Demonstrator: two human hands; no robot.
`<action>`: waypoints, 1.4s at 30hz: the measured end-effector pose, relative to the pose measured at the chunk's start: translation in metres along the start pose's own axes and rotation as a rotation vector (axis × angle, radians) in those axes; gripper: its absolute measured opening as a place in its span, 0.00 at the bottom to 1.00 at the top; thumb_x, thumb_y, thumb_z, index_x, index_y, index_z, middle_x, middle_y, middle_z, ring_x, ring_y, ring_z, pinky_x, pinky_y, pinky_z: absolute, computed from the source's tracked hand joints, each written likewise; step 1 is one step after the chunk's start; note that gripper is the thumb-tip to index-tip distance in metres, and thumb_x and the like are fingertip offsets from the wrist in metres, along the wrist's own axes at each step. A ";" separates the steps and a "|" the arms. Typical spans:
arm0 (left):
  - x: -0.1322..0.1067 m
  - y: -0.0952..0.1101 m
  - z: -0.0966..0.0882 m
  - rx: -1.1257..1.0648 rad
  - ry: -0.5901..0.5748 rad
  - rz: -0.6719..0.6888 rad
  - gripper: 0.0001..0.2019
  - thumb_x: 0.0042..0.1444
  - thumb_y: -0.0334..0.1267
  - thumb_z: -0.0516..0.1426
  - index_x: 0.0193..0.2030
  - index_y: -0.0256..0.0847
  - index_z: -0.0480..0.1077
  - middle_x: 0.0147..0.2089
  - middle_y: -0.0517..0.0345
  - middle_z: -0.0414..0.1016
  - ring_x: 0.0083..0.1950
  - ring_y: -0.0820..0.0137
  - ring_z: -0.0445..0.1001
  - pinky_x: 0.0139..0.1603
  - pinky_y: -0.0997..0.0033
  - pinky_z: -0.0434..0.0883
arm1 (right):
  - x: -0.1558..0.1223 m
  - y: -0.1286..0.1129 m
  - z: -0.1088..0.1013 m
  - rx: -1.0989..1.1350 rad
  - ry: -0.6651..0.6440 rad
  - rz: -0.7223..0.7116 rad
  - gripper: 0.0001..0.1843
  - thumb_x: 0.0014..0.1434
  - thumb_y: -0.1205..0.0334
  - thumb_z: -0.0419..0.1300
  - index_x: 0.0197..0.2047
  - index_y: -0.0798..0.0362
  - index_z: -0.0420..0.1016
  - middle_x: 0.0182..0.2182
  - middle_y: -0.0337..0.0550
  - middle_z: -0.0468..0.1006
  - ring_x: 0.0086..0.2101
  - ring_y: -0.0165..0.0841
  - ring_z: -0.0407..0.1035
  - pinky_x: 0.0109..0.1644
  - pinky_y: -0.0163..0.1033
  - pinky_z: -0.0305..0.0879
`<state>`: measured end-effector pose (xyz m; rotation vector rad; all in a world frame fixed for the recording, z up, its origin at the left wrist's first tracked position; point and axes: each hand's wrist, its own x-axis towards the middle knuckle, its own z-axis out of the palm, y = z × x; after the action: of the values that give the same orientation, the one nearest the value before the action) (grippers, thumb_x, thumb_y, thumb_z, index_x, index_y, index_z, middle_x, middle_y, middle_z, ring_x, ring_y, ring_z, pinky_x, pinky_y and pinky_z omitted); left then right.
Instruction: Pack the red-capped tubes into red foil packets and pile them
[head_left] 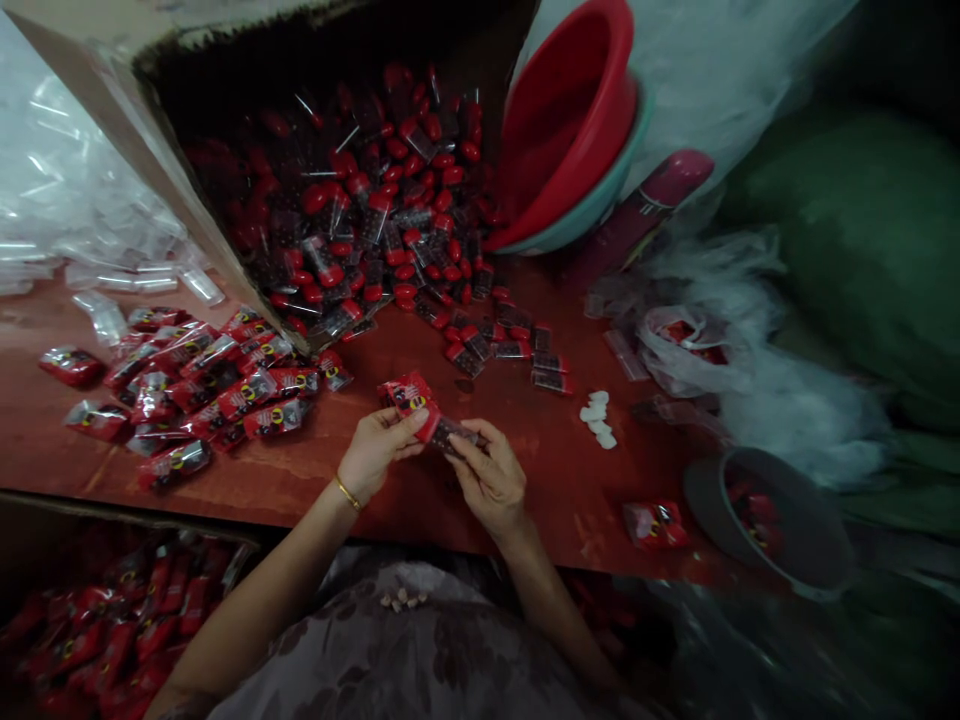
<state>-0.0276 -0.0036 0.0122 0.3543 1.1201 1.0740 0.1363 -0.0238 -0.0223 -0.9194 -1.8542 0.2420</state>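
Over the front of the red table, my left hand (pixel 384 448) pinches a red printed plastic packet (pixel 411 396). My right hand (pixel 491 475) grips a small clear container with dark contents (pixel 451 434), its end meeting the mouth of the packet; whether it is partly inside I cannot tell. Left of my hands lies a pile of filled red packets (pixel 217 385). Beyond them, a cardboard box on its side (pixel 202 215) spills out many red-capped dark containers (pixel 390 235). Several loose ones (pixel 551 372) lie to the right.
Clear empty tubes (pixel 142 280) lie at the far left. Red and teal basins (pixel 626 130) lean by the box, near a maroon bottle (pixel 645 215). White discs (pixel 598 418), a packet (pixel 656 525) and a grey pan (pixel 709 510) are right. Below left is a box of red packets (pixel 112 620).
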 end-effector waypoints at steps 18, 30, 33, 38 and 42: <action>-0.002 -0.015 0.013 -0.205 -0.056 0.014 0.16 0.33 0.42 0.68 0.28 0.36 0.74 0.27 0.56 0.77 0.32 0.70 0.76 0.35 0.73 0.68 | 0.001 -0.005 0.023 0.073 0.031 0.122 0.19 0.59 0.70 0.55 0.52 0.44 0.72 0.45 0.47 0.70 0.43 0.33 0.70 0.44 0.40 0.72; 0.001 -0.022 0.005 -0.251 -0.043 0.023 0.13 0.38 0.40 0.67 0.31 0.36 0.76 0.31 0.56 0.79 0.33 0.71 0.75 0.37 0.73 0.69 | 0.002 -0.005 0.020 0.070 -0.052 0.143 0.21 0.57 0.66 0.60 0.54 0.48 0.69 0.46 0.48 0.74 0.46 0.36 0.70 0.50 0.41 0.69; 0.000 -0.021 0.003 -0.245 -0.047 0.006 0.13 0.39 0.40 0.66 0.32 0.36 0.77 0.32 0.54 0.79 0.34 0.70 0.76 0.39 0.72 0.69 | -0.002 -0.004 0.018 0.025 -0.054 0.186 0.21 0.56 0.63 0.61 0.54 0.49 0.70 0.44 0.48 0.76 0.45 0.36 0.71 0.50 0.40 0.69; -0.007 -0.030 0.008 -0.209 -0.058 0.081 0.14 0.37 0.40 0.68 0.30 0.35 0.76 0.30 0.58 0.77 0.30 0.76 0.72 0.33 0.78 0.66 | 0.003 -0.004 0.022 -0.035 -0.087 0.149 0.16 0.58 0.61 0.59 0.51 0.49 0.71 0.42 0.47 0.77 0.42 0.35 0.72 0.47 0.40 0.69; -0.010 -0.030 0.002 -0.194 -0.038 0.035 0.14 0.32 0.37 0.70 0.27 0.34 0.74 0.24 0.62 0.73 0.22 0.81 0.66 0.25 0.80 0.62 | 0.019 -0.001 0.028 -0.151 -0.105 0.056 0.12 0.58 0.59 0.57 0.44 0.53 0.74 0.35 0.47 0.78 0.37 0.37 0.71 0.45 0.44 0.65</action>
<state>-0.0112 -0.0261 -0.0025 0.2397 0.9701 1.1917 0.1079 -0.0053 -0.0219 -1.0807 -1.9660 0.1893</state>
